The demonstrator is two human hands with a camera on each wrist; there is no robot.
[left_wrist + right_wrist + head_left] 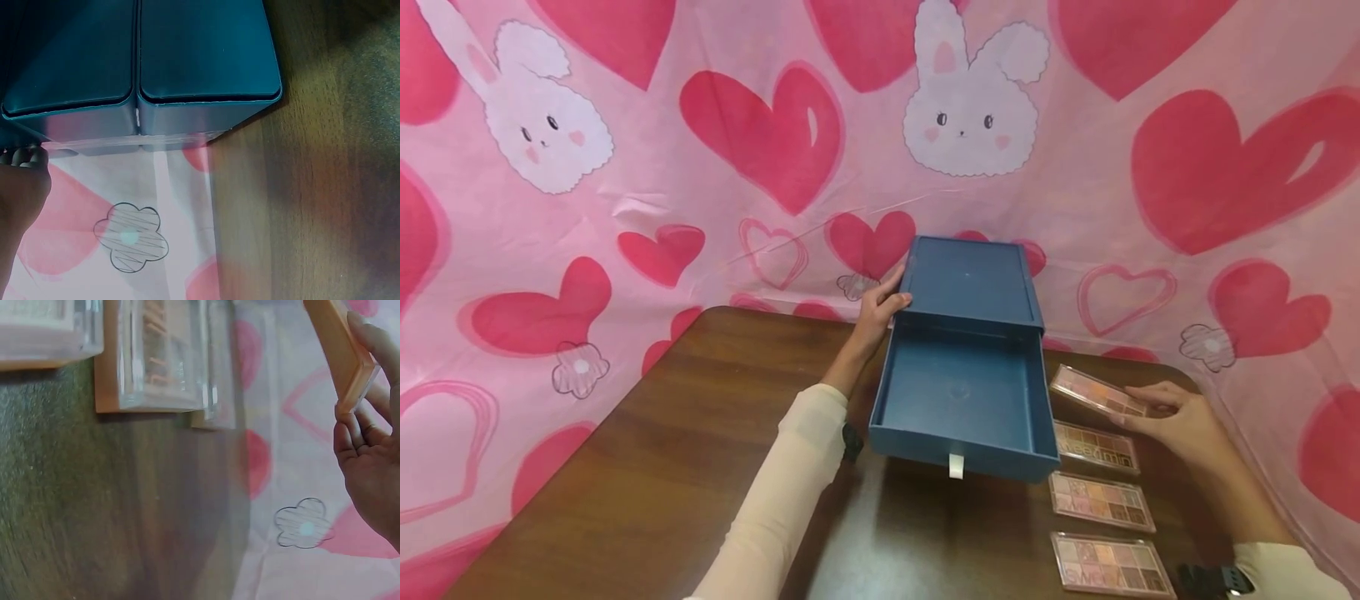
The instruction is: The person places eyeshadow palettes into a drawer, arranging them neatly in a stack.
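Note:
A blue drawer box (972, 279) stands at the back of the table with its top drawer (958, 400) pulled out, showing a bare floor and a white pull tab. My left hand (880, 310) rests against the box's left side, fingers along the wall and thumb on the top edge. To the right of the drawer, my right hand (1176, 417) pinches an eyeshadow palette (1093, 390) by its right end, tilted and raised. In the right wrist view that palette (340, 353) is seen from its edge and back, between thumb and fingers.
Three more eyeshadow palettes, a far one (1096, 447), a middle one (1102, 501) and a near one (1111, 564), lie in a column right of the drawer. The brown wooden table (700, 450) meets a pink heart-and-bunny cloth (865, 192) behind and at the sides.

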